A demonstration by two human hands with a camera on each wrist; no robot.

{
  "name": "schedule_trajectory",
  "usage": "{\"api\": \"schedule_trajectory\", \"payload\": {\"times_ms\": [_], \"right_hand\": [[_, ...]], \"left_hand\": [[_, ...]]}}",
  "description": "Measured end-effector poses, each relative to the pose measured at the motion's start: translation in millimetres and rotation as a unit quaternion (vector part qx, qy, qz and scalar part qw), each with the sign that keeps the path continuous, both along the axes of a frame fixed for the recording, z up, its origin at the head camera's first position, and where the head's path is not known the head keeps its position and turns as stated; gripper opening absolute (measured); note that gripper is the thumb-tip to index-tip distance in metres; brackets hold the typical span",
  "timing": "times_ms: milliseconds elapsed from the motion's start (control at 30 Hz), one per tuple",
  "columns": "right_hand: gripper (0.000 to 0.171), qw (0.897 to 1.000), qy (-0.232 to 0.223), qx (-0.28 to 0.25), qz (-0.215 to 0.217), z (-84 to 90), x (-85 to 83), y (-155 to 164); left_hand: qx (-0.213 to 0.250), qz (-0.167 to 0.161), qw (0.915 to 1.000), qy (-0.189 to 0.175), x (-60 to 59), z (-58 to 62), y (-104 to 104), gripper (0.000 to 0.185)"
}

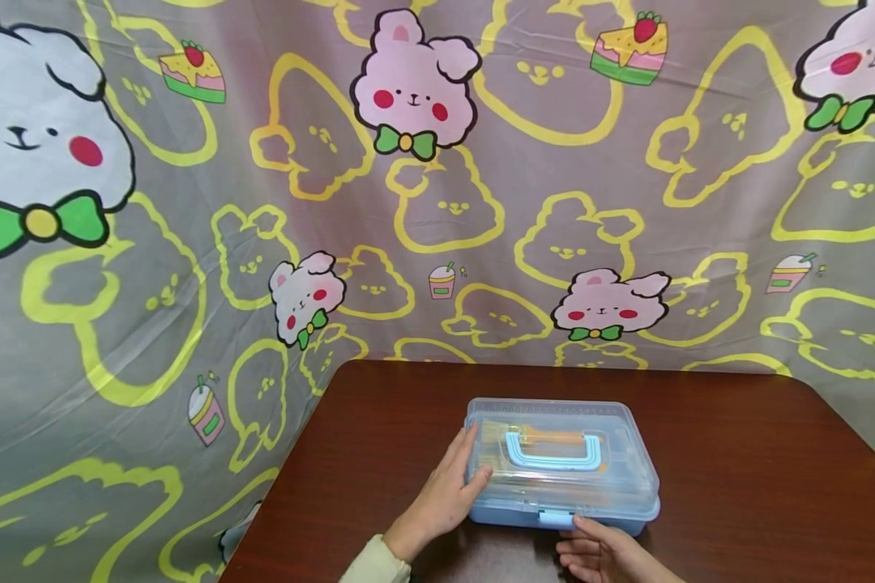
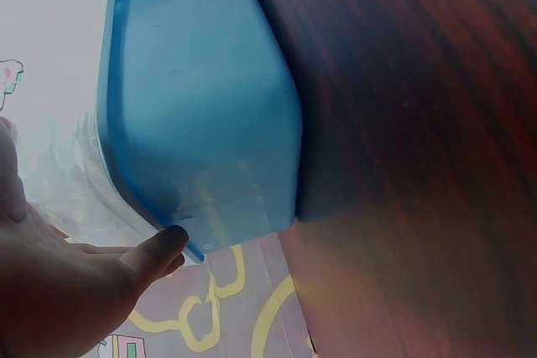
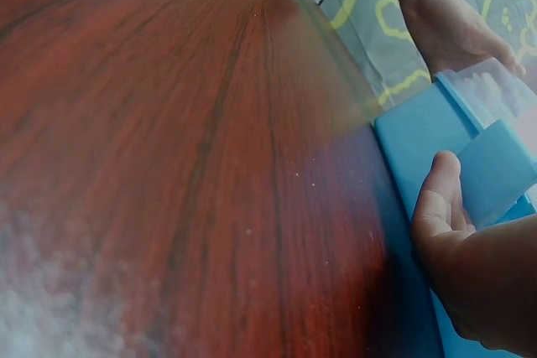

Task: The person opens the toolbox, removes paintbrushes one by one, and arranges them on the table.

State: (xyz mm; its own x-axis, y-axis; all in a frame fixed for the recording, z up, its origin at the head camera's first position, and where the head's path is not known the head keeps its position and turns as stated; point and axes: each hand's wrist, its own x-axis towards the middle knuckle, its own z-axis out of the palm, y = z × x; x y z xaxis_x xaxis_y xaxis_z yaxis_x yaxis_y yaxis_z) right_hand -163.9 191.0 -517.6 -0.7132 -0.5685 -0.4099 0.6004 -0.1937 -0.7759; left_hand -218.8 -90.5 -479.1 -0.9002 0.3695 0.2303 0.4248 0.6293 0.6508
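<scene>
Plastic box (image 1: 561,465) flat on wooden surface (image 1: 736,453), near my edge, lid down. Long axis left to right across me; latch (image 1: 557,518) faces me, handle (image 1: 552,452) lies flat on clear lid. My left hand (image 1: 448,486) rests against box's left end, fingers straight. My right hand (image 1: 601,555) at front, thumb by latch, fingers relaxed, gripping nothing.

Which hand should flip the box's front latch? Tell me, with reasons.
Right. The right hand has its thumb at the blue latch on the front of the plastic box. The left hand rests on the lid's left end, probably steadying it.
</scene>
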Motion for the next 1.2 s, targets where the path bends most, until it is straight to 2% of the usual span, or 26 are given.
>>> {"api": "schedule_trajectory", "payload": {"times_ms": [400,600,900,1200], "right_hand": [[0.036,1.000,0.012,-0.017,-0.006,-2.3,4.6,-1.2],[0.033,1.000,0.018,-0.025,-0.003,-1.1,4.2,-1.0],[0.041,1.000,0.002,-0.005,-0.006,-1.8,2.9,3.0],[0.037,1.000,0.026,0.001,-0.001,-3.4,3.2,2.5]], "left_hand": [[0.000,-0.002,1.0000,-0.007,2.3,0.6,-1.2,0.067],[-0.005,-0.001,1.0000,0.002,1.6,0.3,-1.9,0.067],[-0.005,0.000,1.0000,0.005,1.6,1.4,-1.0,0.067],[-0.001,-0.001,1.0000,-0.003,1.4,1.3,-0.9,0.067]]}}
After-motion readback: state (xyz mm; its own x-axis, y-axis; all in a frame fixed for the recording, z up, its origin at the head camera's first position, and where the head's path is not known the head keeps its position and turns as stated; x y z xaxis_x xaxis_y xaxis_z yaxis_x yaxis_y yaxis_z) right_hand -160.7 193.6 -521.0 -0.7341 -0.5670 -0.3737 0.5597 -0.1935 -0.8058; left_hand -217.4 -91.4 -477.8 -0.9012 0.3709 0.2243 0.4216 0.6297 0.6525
